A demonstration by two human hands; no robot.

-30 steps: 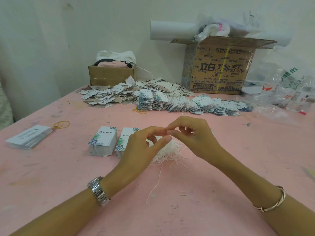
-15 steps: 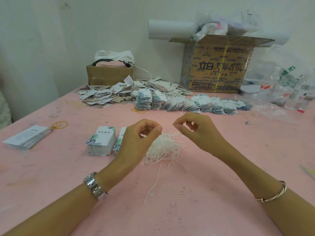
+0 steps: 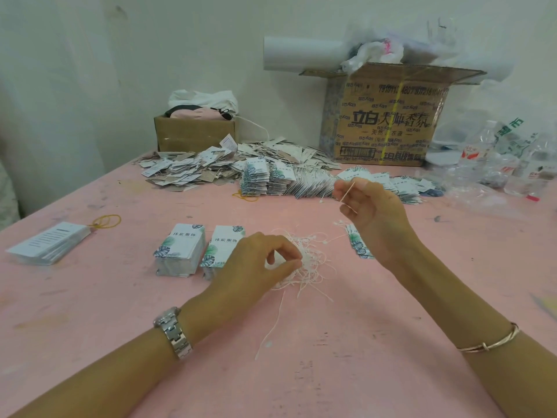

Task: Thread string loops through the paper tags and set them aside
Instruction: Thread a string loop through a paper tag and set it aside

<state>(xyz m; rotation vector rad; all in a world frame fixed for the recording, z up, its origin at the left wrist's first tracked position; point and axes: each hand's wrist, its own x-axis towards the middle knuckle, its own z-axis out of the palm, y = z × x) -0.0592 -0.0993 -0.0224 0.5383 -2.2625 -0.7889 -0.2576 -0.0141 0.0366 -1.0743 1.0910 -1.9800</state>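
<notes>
A tangle of white string loops lies on the pink table. My left hand pinches strands at the tangle's left edge. Raised above and to the right, my right hand pinches a single string loop. Two stacks of leaf-printed paper tags stand left of the tangle; my left hand partly hides the second stack. Another tag lies behind my right wrist.
Rows of threaded tags and a loose heap of tags lie at the back. Behind them stand a small box and a large cardboard box. A white card stack and rubber band sit left; plastic bottles right.
My hands, together over the tangle a second ago, have parted. The right hand rose up and right with one string loop; the left dropped onto the tangle.
</notes>
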